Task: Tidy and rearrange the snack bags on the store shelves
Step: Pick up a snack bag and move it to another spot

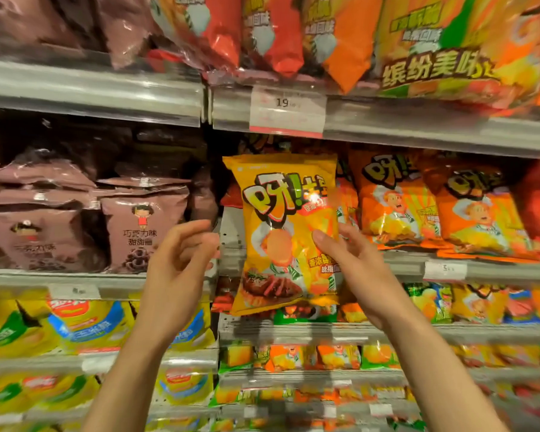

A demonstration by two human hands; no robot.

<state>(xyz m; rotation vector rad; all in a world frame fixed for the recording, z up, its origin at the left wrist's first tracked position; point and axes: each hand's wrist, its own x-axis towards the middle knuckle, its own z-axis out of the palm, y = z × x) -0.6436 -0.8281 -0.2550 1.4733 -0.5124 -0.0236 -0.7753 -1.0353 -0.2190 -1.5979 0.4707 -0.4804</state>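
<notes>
A yellow snack bag (281,213) with a cartoon chef and grilled meat printed on it hangs upright in front of the middle shelf. My right hand (353,269) pinches its right edge, thumb on the front and fingers behind. My left hand (178,260) is raised just left of the bag, fingers loosely curled, holding nothing and not touching it. Behind the bag there is a dark gap on the shelf. Orange bags (396,201) of the same brand stand to its right.
Brown chocolate snack bags (138,232) fill the middle shelf on the left. Large orange and red bags (340,35) sit on the top shelf above a price tag (287,110). Yellow chip bags (85,322) and several small bags line the lower shelves.
</notes>
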